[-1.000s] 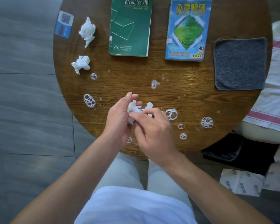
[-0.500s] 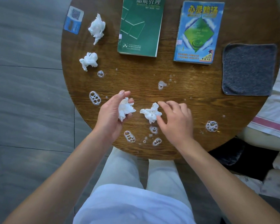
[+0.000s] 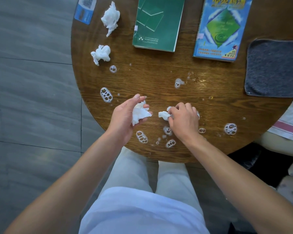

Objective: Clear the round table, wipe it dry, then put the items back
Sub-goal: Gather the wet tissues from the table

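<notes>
Foam-spotted, the round table (image 3: 159,85) is mid-clearing. Left hand (image 3: 125,115) grips one tissue wad (image 3: 139,114); right hand (image 3: 183,119) pinches another wad (image 3: 163,114). Next, probably the books.

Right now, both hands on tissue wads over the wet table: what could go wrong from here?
1. Foam puddles sit close to the near rim; a sweep toward the body may push liquid onto the trousers.
2. The green book and blue book still lie on the round table, so spreading water could soak them.
3. The wad in the right hand is small and may shred; the left hand holds a larger one.
</notes>
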A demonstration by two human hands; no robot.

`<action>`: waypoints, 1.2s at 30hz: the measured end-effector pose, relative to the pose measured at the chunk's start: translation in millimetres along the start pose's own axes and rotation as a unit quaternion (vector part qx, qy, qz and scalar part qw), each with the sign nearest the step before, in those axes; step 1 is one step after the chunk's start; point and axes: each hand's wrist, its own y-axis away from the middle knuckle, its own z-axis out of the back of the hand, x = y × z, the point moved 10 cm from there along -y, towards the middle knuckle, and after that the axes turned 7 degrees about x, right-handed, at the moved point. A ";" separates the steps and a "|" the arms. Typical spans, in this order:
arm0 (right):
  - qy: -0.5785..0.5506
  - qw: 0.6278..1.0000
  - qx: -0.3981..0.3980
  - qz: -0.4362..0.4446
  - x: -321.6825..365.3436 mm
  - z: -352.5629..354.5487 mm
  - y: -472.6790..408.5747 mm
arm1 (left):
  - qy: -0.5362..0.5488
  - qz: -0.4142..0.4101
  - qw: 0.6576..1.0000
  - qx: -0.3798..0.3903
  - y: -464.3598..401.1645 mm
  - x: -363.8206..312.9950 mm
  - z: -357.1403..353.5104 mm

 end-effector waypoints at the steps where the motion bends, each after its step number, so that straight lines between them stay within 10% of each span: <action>1: -0.020 1.000 -0.008 0.001 0.2 5.0 0.0 | -0.001 0.002 1.000 0.001 0.6 0.0 -0.5; 12: -0.233 0.954 -0.153 0.111 59.2 139.5 45.5 | 0.009 -0.004 0.999 0.041 6.4 0.2 -24.6; 36: -0.197 0.940 -0.219 0.172 84.5 188.1 82.4 | 0.157 -0.061 0.980 0.103 17.8 -21.7 -37.9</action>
